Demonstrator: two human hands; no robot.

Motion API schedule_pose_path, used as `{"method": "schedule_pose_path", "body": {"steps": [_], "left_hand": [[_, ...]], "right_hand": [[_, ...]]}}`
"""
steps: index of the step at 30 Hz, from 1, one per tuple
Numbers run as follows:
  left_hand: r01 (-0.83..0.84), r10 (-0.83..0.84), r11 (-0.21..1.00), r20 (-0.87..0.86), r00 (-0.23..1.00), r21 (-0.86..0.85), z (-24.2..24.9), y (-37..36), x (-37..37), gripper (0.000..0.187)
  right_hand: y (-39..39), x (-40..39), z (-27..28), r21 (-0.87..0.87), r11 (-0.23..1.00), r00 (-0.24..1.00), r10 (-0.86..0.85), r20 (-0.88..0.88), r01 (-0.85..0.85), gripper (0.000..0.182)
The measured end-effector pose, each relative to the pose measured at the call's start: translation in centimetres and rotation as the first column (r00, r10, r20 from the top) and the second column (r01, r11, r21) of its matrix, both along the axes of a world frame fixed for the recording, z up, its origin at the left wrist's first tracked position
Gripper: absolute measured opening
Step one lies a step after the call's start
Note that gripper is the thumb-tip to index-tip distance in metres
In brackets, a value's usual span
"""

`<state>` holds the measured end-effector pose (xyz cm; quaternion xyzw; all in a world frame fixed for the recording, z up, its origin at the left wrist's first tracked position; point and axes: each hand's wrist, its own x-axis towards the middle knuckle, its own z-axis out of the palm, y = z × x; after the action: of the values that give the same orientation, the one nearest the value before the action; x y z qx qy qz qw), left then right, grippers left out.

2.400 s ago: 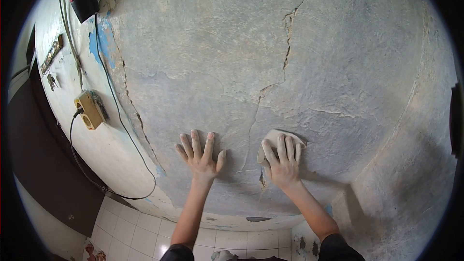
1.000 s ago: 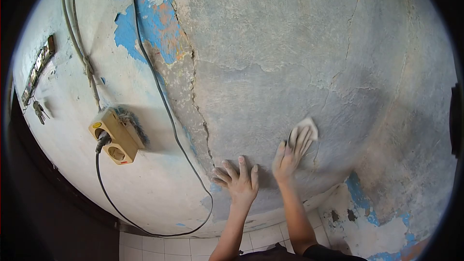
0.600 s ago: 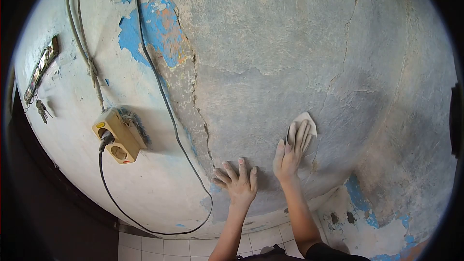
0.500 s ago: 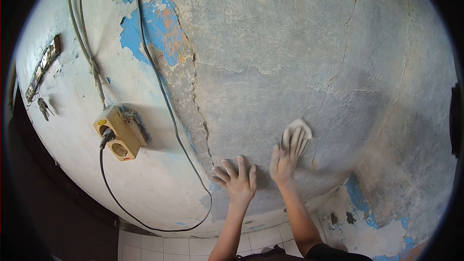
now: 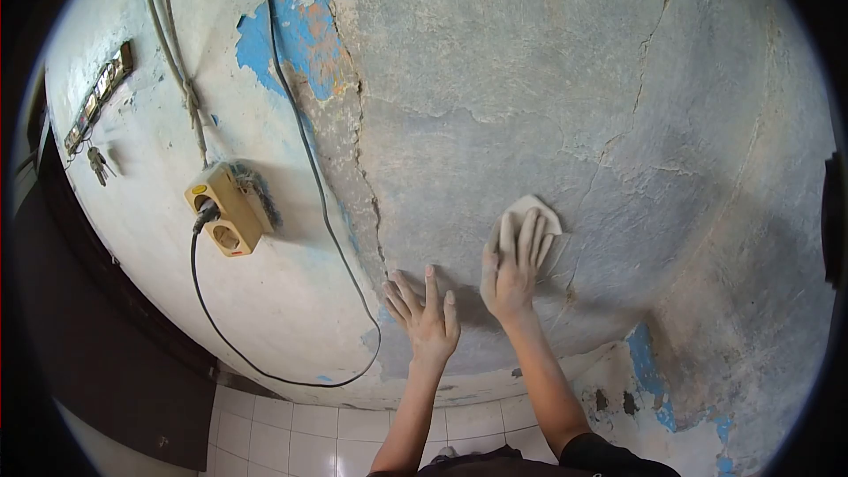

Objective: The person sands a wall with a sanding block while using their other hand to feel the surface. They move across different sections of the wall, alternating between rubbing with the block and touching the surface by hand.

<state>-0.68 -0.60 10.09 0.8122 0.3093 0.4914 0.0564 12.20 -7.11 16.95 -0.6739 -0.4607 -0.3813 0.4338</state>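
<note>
The right hand [image 5: 512, 278] lies flat over a pale, angular pad [image 5: 548, 215], holding it against the rough grey plaster wall [image 5: 477, 159]; the left hand [image 5: 427, 325] has its fingers spread at the plaster, though whether its palm touches is hard to tell. From beside its fingertips a jagged crack [image 5: 359, 155] climbs past flaking blue paint [image 5: 258, 51]. Farther left are a looping black cable [image 5: 321, 194] and a yellowed, boxy socket [image 5: 222, 210]; below the hands, glossy square floor tiles [image 5: 313, 427].

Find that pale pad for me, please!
In the head view, the pale pad is right of centre, between the right hand and the grey wall.
</note>
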Motion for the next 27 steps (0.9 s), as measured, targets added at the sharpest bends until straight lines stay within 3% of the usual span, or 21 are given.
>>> {"method": "schedule_pose_path", "body": {"steps": [4, 7, 9, 14, 19, 21, 25, 27], "left_hand": [[-0.001, 0.002, 1.000, 0.025, 1.000, -0.008, 0.1, 0.2, -1.1, 0.056], [0.035, -0.034, 0.999, 0.033, 0.999, -0.028, 0.1, 0.3, -1.8, 0.053], [0.049, -0.049, 0.998, 0.004, 0.999, -0.048, 0.1, 0.1, -2.2, 0.052], [0.059, -0.060, 0.997, -0.018, 0.998, -0.051, -0.1, 0.3, -2.9, 0.051], [0.089, -0.093, 0.995, -0.120, 0.988, -0.038, -1.4, 1.3, -4.5, 0.052], [0.106, -0.110, 0.994, -0.135, 0.985, -0.036, -2.7, 2.1, -5.0, 0.051], [0.222, -0.220, 0.975, -0.129, 0.967, -0.002, -5.0, 3.6, -6.6, 0.049], [0.284, -0.287, 0.958, -0.214, 0.934, -0.048, -5.4, 4.3, -8.0, 0.050]], "right_hand": [[-0.1, -2.1, -8.3, -0.218, 0.975, 0.999, 0.036, -0.019, -0.040, 0.057], [-1.0, -2.2, -8.5, -0.288, 0.955, 0.996, 0.062, -0.058, -0.076, 0.058], [-0.6, -1.6, -5.4, -0.264, 0.963, 0.999, 0.044, -0.031, -0.050, 0.056], [0.4, -0.2, 1.2, 0.002, 0.999, 0.997, 0.044, 0.062, -0.045, 0.057], [0.7, -3.4, -8.0, -0.136, 0.989, 0.998, 0.064, 0.019, -0.061, 0.059], [0.5, -4.9, -11.1, -0.327, 0.939, 0.994, 0.102, -0.041, -0.110, 0.059], [2.3, -4.9, -8.1, -0.255, 0.967, 0.999, -0.008, -0.031, 0.000, 0.057], [3.1, -5.2, -3.7, -0.063, 0.997, 0.997, -0.049, -0.063, 0.045, 0.057]]}}
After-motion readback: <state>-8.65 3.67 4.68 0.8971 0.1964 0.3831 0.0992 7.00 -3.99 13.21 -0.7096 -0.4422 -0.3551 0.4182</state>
